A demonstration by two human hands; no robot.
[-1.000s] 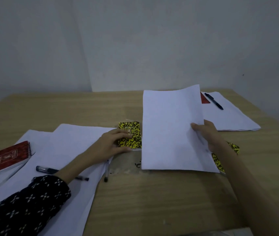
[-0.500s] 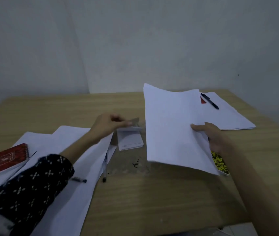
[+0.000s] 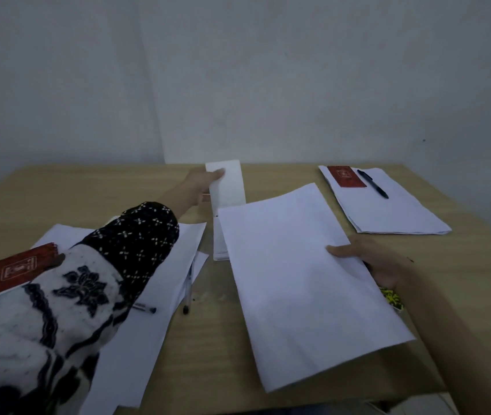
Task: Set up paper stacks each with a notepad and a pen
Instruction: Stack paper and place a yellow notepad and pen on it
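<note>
Table (image 3: 268,393): pale wood, set against a grey wall.

Left hand (image 3: 200,182): stretched toward the far middle of the table, arm in a dark patterned sleeve. Fingers and thumb pinch the upper left edge of a small notepad (image 3: 227,187), which shows a plain white face and stands lifted off the table, its lower part hanging behind the near sheets.

Right hand (image 3: 384,262): holds a paper stack (image 3: 307,280) by its right edge, thumb on top, fingers curled beneath. The stack is tilted, its near end raised above the table edge.

Yellow-and-black notepad (image 3: 392,298): only a corner shows, under the right wrist, just beside the held stack.

Far right stack (image 3: 393,214): flat on the table, well apart from the held one. A red notepad (image 3: 345,176) lies on its far left corner; a black pen (image 3: 372,187) lies just beside it, on the same sheets.

Left side: loose white sheets (image 3: 136,339) overlapping, partly under the sleeve. A second red notepad (image 3: 10,272) rests on them at far left. Two pens lie there: one (image 3: 187,289) at the sheets' right edge, another (image 3: 145,309) mostly hidden by the sleeve.
</note>
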